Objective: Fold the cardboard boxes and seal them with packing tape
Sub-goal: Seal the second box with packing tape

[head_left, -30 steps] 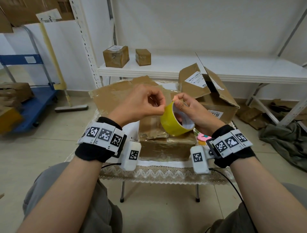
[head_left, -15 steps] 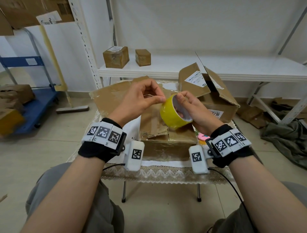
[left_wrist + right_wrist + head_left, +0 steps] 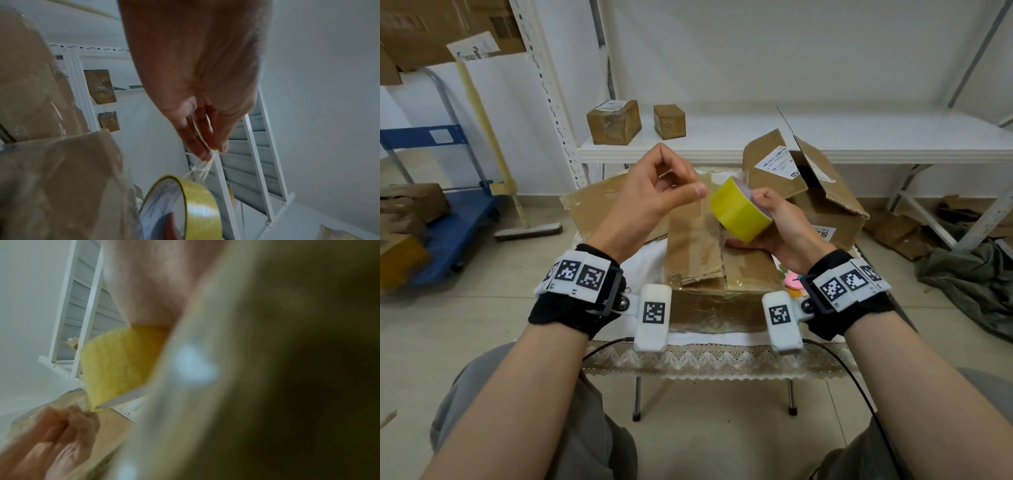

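Note:
My right hand [image 3: 767, 219] grips a yellow roll of packing tape [image 3: 738, 214] above the small table; the roll [image 3: 185, 209] also shows in the left wrist view, and blurred as the tape roll [image 3: 121, 365] in the right wrist view. My left hand [image 3: 671, 186] is raised just left of the roll. Its thumb and fingers pinch the thin, crumpled free end of the tape [image 3: 202, 164], which stretches to the roll. Under the hands lies a folded cardboard box [image 3: 715, 270] with shiny tape on its flaps.
An open cardboard box [image 3: 822, 202] with a label stands at the table's back right, flattened cardboard [image 3: 599, 209] at the back left. Two small sealed boxes [image 3: 614, 121] sit on the white shelf [image 3: 859, 137]. A blue cart [image 3: 448, 219] stands left, cloth and scraps right.
My left hand has drawn up and to the left, away from the roll, pulling the tape end out. My right hand has tipped the roll and shifted it slightly right.

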Motion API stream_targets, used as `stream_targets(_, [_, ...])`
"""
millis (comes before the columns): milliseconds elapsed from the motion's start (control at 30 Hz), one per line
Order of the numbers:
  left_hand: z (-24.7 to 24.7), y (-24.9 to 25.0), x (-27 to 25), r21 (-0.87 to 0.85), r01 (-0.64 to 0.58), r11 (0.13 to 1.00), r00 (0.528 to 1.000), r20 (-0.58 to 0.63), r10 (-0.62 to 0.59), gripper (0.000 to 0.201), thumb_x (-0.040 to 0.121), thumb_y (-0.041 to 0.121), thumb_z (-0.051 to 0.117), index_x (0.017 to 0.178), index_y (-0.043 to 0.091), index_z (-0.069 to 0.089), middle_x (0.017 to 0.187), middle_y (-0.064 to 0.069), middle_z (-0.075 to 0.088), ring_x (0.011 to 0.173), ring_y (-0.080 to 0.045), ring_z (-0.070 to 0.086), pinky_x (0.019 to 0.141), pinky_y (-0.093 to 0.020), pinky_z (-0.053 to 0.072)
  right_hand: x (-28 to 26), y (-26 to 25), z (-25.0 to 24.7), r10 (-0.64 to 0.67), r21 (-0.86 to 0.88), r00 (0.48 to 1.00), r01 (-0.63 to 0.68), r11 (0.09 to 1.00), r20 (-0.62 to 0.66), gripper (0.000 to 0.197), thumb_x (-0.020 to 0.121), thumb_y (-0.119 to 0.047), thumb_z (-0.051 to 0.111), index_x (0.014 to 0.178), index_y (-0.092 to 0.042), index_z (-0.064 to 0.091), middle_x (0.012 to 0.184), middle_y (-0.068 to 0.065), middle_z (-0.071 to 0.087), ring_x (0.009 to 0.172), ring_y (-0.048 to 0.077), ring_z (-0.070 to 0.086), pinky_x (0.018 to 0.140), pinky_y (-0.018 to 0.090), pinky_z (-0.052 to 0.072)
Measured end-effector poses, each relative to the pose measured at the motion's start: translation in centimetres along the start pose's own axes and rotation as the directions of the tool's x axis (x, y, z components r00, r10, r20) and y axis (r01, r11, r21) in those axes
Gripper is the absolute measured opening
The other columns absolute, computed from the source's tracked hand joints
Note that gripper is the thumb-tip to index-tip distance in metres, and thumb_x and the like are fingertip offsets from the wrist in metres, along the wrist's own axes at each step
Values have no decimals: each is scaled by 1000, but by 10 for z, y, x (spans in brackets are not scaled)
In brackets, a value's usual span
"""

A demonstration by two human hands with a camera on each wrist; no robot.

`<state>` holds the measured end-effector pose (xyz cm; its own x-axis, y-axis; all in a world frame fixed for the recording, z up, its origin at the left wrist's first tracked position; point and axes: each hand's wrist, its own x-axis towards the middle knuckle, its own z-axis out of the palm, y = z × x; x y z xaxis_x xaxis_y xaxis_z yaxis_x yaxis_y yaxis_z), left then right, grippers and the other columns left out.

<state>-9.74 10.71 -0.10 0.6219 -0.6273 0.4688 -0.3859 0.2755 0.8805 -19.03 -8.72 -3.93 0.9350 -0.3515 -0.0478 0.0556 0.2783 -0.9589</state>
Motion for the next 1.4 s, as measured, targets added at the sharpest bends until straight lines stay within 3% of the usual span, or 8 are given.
stream_targets(233, [1, -8, 23, 178, 53, 983, 981, -191, -18, 46, 75, -8, 79, 85, 17, 42, 77, 1, 50, 69, -9, 53, 76, -29, 54, -3, -6, 5, -55, -160, 987, 80, 984, 153, 12, 110, -29, 36, 108, -29, 48, 128, 10, 50, 78, 30, 65, 46, 26, 52])
stream_targets(433, [-11, 12, 60, 375, 96, 922, 991, -119, -55, 46, 77, -8, 78, 82, 20, 41, 77, 2, 50, 64, -8, 49, 68, -26, 52, -8, -18, 14, -51, -211, 969, 104, 972, 242, 44, 100, -54, 49, 119, -15, 53, 107, 13, 58, 72, 18, 60, 55, 26, 48])
stream_targets(533, [-16, 27, 77, 484, 47, 874, 999, -33, -36, 45, 77, -8, 76, 82, 21, 42, 79, 2, 52, 66, -10, 53, 65, -25, 51, -6, -18, 15, -59, -348, 948, 173, 921, 314, 50, 90, -31, 73, 133, -13, 54, 119, 23, 65, 77, 15, 57, 61, 26, 43])
stream_targets(667, [-14, 33, 104, 602, 37, 797, 996, 47, -82, 41, 75, -4, 79, 86, 20, 48, 84, 1, 60, 72, -12, 59, 68, -24, 53, -7, -10, 19, -110, -423, 940, 247, 872, 322, 23, 95, -19, 67, 118, -15, 69, 107, 7, 74, 85, 21, 53, 63, 24, 40])
stream_targets(833, [-10, 15, 124, 609, 105, 786, 974, 97, -205, 32, 80, -13, 71, 93, 10, 54, 89, -6, 60, 62, 0, 59, 57, -15, 51, -5, -13, 13, -163, -464, 964, 244, 852, 209, 19, 98, -31, 62, 101, -17, 75, 97, -18, 67, 73, -5, 55, 66, 17, 44])
stream_targets(1000, [-5, -14, 137, 634, 178, 752, 938, 122, -324, 24, 86, -8, 70, 87, 12, 56, 90, -8, 60, 70, -7, 59, 50, -12, 48, 1, -7, 15, -163, -556, 972, 231, 799, 169, 53, 99, -38, 58, 90, 13, 65, 104, 20, 47, 83, 14, 47, 79, 23, 40])
stream_targets(1200, [0, -43, 144, 569, 264, 779, 907, 127, -401, 22, 89, -6, 67, 84, 12, 56, 82, -5, 57, 68, -9, 58, 50, -12, 48, 7, -5, 12, -123, -498, 983, 175, 849, 136, 33, 100, -38, 58, 80, -16, 72, 97, -1, 68, 84, 10, 58, 78, 21, 50])
stream_targets(1400, [-13, -60, 142, 395, 396, 829, 873, 120, -474, 19, 89, -11, 63, 88, 7, 57, 80, -8, 60, 56, -4, 66, 58, -17, 54, 15, 1, 6, -121, -432, 988, 150, 889, 94, 44, 99, -40, 58, 99, 1, 74, 118, 12, 71, 115, 25, 64, 101, 37, 53])
